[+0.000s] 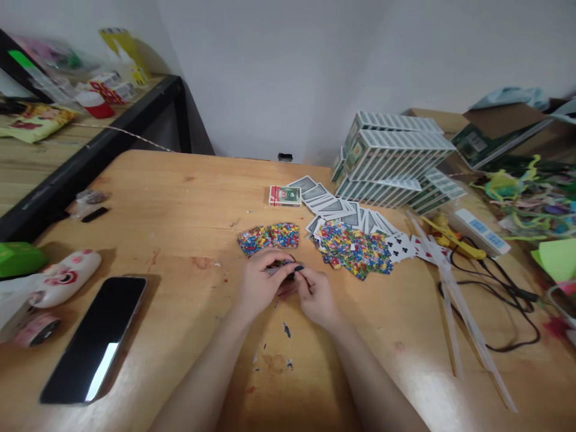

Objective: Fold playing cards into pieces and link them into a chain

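Observation:
My left hand (pixel 264 281) and my right hand (pixel 317 294) meet at the middle of the wooden table, fingers closed around a small dark item (pixel 297 269) that is mostly hidden by the fingertips. Just beyond them lie two small stacks of colourful patterned cards (pixel 283 234). To the right is a larger spread pile of the same colourful cards (pixel 353 247). Behind that pile, grey-backed playing cards (pixel 333 207) fan out, and a red and green card box (pixel 285 195) lies at their left.
Green-and-white card boxes (pixel 400 153) are stacked at the back right. A black phone (pixel 96 339) lies at left, near a white toy-like case (pixel 72 277). At right are a glue gun (pixel 459 240), glue sticks (pixel 468 318), a power strip (pixel 481 231) and a black cable.

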The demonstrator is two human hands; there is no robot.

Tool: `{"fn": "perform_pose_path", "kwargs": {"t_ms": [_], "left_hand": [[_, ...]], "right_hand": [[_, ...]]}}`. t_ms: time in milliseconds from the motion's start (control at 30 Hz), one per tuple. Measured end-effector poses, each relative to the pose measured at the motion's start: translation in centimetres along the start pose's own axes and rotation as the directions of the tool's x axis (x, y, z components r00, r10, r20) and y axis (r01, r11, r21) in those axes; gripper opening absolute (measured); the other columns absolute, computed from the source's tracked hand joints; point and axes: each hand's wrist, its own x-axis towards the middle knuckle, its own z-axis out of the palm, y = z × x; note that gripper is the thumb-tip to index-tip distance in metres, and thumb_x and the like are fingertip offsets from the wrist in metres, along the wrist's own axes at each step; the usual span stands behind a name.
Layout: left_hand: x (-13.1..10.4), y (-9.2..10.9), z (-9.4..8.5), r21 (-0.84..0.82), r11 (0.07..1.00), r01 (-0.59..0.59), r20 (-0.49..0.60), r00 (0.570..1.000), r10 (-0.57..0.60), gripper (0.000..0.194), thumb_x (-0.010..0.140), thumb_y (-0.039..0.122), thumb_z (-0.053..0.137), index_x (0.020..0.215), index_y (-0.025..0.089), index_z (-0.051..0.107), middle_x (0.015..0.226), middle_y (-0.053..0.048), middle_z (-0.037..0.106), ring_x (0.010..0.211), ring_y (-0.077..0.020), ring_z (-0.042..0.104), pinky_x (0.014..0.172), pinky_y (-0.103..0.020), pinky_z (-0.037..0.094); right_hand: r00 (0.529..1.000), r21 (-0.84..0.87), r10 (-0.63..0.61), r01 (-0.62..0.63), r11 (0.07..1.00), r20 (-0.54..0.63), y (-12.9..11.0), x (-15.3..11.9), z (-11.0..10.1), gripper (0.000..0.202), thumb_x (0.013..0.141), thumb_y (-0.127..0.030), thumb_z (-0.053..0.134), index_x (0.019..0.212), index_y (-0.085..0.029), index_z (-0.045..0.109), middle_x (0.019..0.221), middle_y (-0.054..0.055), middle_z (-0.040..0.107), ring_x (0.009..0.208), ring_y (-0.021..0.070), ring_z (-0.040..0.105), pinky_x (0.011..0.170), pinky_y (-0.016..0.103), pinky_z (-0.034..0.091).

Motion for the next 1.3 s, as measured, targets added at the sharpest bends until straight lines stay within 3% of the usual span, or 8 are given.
{"fn": "perform_pose_path", "kwargs": {"t_ms": [267, 533, 667, 800, 967, 1100, 1300], "left_hand": [[-0.2, 0.3, 0.4, -0.119, 0.986, 0.121, -0.003, 0.992, -0.123, 0.007, 0.070, 0.019, 0.062, 0.068, 0.020, 0.068, 0.072, -0.002, 0.068, 0.067, -0.0134, 0.061, 0.064, -0.025, 0.048], [-0.1, -0.3, 0.4, -0.201, 0.937, 0.285, 0.030, 0.958, -0.285, 0.017, 0.075, 0.028, 0.056, 0.076, 0.016, 0.067, 0.069, -0.002, 0.066, 0.059, -0.0121, 0.056, 0.053, -0.021, 0.044], [-0.3, -0.2, 0.7, -0.051, 0.973, 0.227, 0.008, 0.974, -0.226, 0.016, 0.078, 0.028, 0.052, 0.073, 0.016, 0.062, 0.061, 0.002, 0.060, 0.055, -0.0101, 0.051, 0.050, -0.019, 0.039], [-0.6, 0.1, 1.1, 0.092, 0.989, 0.115, 0.010, 0.993, -0.116, 0.013, 0.080, 0.024, 0.049, 0.073, 0.017, 0.057, 0.069, 0.001, 0.061, 0.063, -0.0111, 0.054, 0.060, -0.021, 0.041], [-1.0, 0.3, 1.6, 0.233, 0.971, 0.060, 0.044, 0.996, -0.072, 0.013, 0.082, 0.024, 0.045, 0.075, 0.018, 0.054, 0.073, -0.001, 0.061, 0.068, -0.0133, 0.056, 0.064, -0.024, 0.042], [-1.1, 0.5, 1.7, 0.257, 0.964, 0.072, 0.050, 0.995, -0.088, 0.013, 0.082, 0.023, 0.044, 0.073, 0.018, 0.052, 0.070, 0.000, 0.061, 0.066, -0.0133, 0.055, 0.061, -0.024, 0.040], [-0.7, 0.2, 1.5, 0.143, 0.984, 0.109, 0.069, 0.990, -0.120, 0.014, 0.081, 0.024, 0.045, 0.069, 0.018, 0.051, 0.065, 0.002, 0.056, 0.061, -0.0116, 0.052, 0.059, -0.023, 0.040]], "right_hand": [[1.000, -0.008, -0.003, 0.003, 1.000, -0.011, -0.2, -0.3, 0.1, 0.019, 0.081, -0.039, 0.047, 0.081, -0.022, 0.057, 0.055, 0.001, 0.061, 0.047, 0.0181, 0.060, 0.045, 0.030, 0.049], [0.997, 0.120, 0.082, -0.081, 0.989, -0.002, -0.8, 0.1, -0.2, 0.031, 0.080, -0.043, 0.048, 0.092, -0.016, 0.056, 0.040, -0.006, 0.053, 0.033, 0.0135, 0.056, 0.037, 0.021, 0.042], [0.992, 0.091, 0.124, -0.122, 0.988, -0.011, -1.0, 0.3, -0.4, 0.032, 0.080, -0.044, 0.048, 0.089, -0.014, 0.056, 0.035, -0.007, 0.048, 0.028, 0.0114, 0.051, 0.029, 0.016, 0.033], [0.990, 0.053, 0.135, -0.132, 0.990, -0.048, -1.1, 0.2, 0.0, 0.028, 0.081, -0.042, 0.043, 0.079, -0.017, 0.054, 0.036, -0.010, 0.039, 0.022, 0.0072, 0.039, 0.023, 0.015, 0.024], [0.976, 0.040, 0.090, -0.084, 0.996, -0.196, -0.7, -0.1, 0.6, 0.018, 0.078, -0.029, 0.042, 0.065, -0.019, 0.048, 0.043, -0.008, 0.035, 0.028, 0.0042, 0.030, 0.026, 0.016, 0.023], [0.959, -0.009, 0.022, -0.026, 1.000, -0.283, -0.4, -0.2, 0.7, 0.015, 0.072, -0.021, 0.040, 0.059, -0.019, 0.047, 0.048, -0.006, 0.038, 0.035, 0.0052, 0.033, 0.030, 0.015, 0.026], [0.979, 0.081, 0.145, -0.134, 0.988, -0.145, -1.0, -0.7, 0.8, 0.021, 0.071, -0.024, 0.037, 0.074, -0.017, 0.056, 0.045, -0.007, 0.044, 0.026, 0.0068, 0.041, 0.028, 0.017, 0.033]]}}
